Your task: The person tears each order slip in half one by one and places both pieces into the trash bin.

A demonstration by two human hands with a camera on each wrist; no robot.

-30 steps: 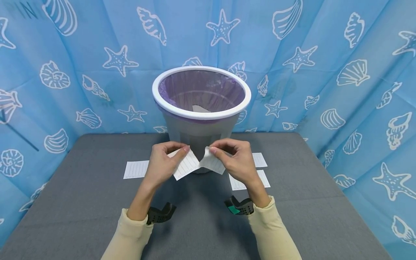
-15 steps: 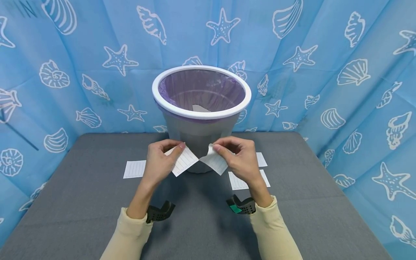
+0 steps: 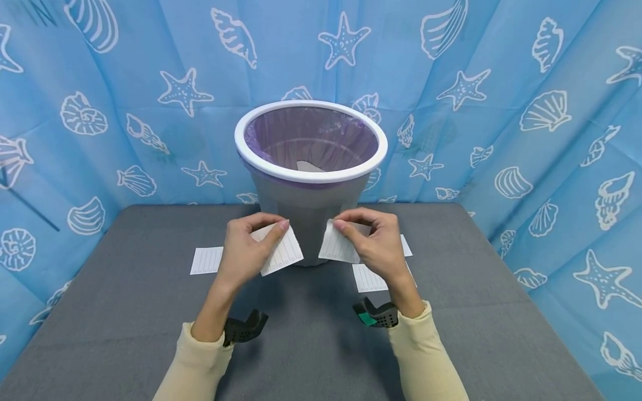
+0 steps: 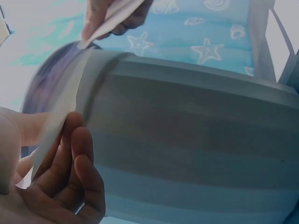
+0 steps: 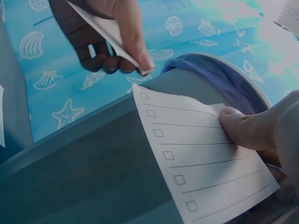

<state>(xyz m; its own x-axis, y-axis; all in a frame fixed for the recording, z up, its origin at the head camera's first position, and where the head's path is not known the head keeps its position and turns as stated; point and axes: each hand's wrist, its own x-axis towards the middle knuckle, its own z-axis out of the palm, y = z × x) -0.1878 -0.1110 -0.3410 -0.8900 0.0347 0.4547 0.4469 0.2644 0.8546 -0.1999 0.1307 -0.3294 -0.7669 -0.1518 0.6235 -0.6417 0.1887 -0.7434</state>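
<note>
In the head view my left hand pinches a torn half of lined paper between thumb and fingers. My right hand pinches the other torn piece the same way. A gap separates the two pieces, both held in front of the bin's lower wall. The right wrist view shows the right-hand piece with ruled lines, small checkboxes and a ragged upper edge. Seen edge-on in the left wrist view is the left-hand piece. Behind both hands stands a grey bin with a white rim and purple liner.
Flat on the grey table lie a lined sheet at the left and another sheet at the right, partly under the right arm. A further sheet peeks out behind the right hand. White paper shows inside the bin.
The paper, earlier joined at a small point between the hands, has come apart into two pieces. The right hand has moved right and the left slightly left.
</note>
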